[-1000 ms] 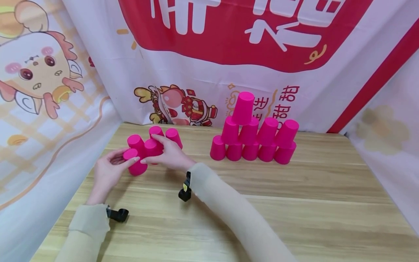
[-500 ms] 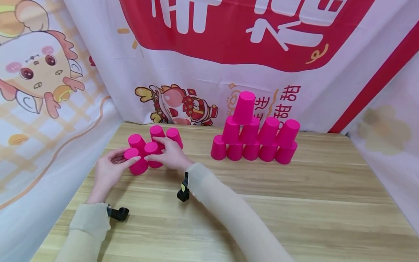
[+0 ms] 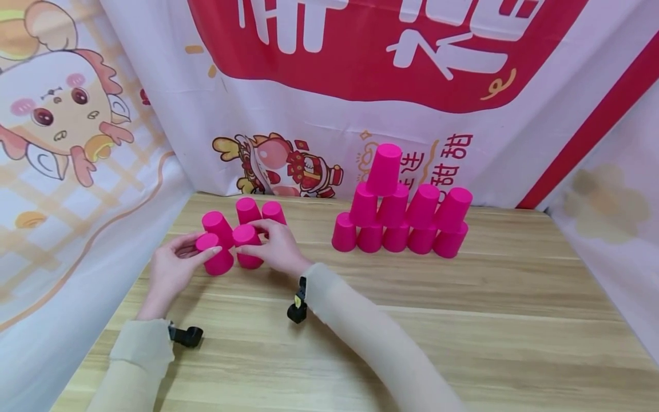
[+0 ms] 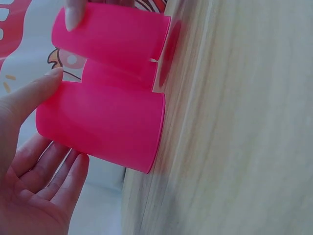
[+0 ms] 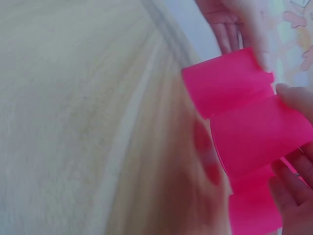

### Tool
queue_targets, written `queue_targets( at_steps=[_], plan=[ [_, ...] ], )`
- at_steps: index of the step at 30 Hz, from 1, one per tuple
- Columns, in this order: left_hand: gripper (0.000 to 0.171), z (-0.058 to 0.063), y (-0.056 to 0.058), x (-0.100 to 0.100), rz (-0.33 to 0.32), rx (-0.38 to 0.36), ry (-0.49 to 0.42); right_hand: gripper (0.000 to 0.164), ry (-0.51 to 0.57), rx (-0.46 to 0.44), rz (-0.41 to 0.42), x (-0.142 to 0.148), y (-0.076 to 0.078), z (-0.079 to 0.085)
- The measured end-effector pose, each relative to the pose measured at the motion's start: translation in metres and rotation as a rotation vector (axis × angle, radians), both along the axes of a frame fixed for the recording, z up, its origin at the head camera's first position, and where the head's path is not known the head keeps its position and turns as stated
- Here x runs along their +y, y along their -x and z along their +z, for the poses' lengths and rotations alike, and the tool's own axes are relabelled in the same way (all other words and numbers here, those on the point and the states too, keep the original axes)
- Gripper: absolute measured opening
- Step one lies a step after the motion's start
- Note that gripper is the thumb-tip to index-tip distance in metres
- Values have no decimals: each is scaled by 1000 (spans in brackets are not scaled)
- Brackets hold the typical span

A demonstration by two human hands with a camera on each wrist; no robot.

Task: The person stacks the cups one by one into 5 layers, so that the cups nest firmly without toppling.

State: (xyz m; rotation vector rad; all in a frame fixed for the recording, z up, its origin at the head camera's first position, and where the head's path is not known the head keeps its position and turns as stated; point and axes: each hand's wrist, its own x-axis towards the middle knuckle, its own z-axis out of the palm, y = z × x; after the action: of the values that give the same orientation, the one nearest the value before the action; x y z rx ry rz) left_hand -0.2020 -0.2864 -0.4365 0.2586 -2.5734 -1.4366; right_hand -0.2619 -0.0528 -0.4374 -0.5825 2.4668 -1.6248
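Upside-down pink cups form a cluster at the table's left in the head view. My left hand [image 3: 170, 274] grips the front-left cup [image 3: 219, 264], thumb on the near side and fingers round the far side. That cup [image 4: 102, 122] has its rim down at the wood in the left wrist view. Right beside it, my right hand [image 3: 280, 250] holds a second pink cup [image 3: 249, 258] between thumb and fingers. In the right wrist view this cup [image 5: 259, 132] shows its rim just off the tabletop, above its reflection. Behind stand three more: a left cup [image 3: 215, 222], a middle cup [image 3: 247, 209] and a right cup [image 3: 274, 211].
To the right, pink cups are stacked as a pyramid: a bottom row [image 3: 395, 239], a second row [image 3: 422, 206] and a single top cup [image 3: 385, 170]. A printed cloth [image 3: 298, 114] hangs behind the wooden table [image 3: 463, 320] and along its sides.
My right hand has drawn its cup slightly right and towards me, away from the cups behind, its fingers coming round the cup's far side. My left hand stays on its cup.
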Motion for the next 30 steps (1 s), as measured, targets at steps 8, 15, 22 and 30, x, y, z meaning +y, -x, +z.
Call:
queue_targets(
  at_steps=[8,15,22,30],
  plan=[
    [76,-1,-1,-2,0,1,2,71,55,-16,-17,30,-5,15],
    [79,-2,-1,-3,8,-1,16,64,60,6,23,63,-17,29],
    [79,-1,0,-2,-6,2,13,61,45,104,62,98,-26,41],
    [79,-1,-1,0,0,-7,14,57,37,146,37,134,-31,44]
  ],
)
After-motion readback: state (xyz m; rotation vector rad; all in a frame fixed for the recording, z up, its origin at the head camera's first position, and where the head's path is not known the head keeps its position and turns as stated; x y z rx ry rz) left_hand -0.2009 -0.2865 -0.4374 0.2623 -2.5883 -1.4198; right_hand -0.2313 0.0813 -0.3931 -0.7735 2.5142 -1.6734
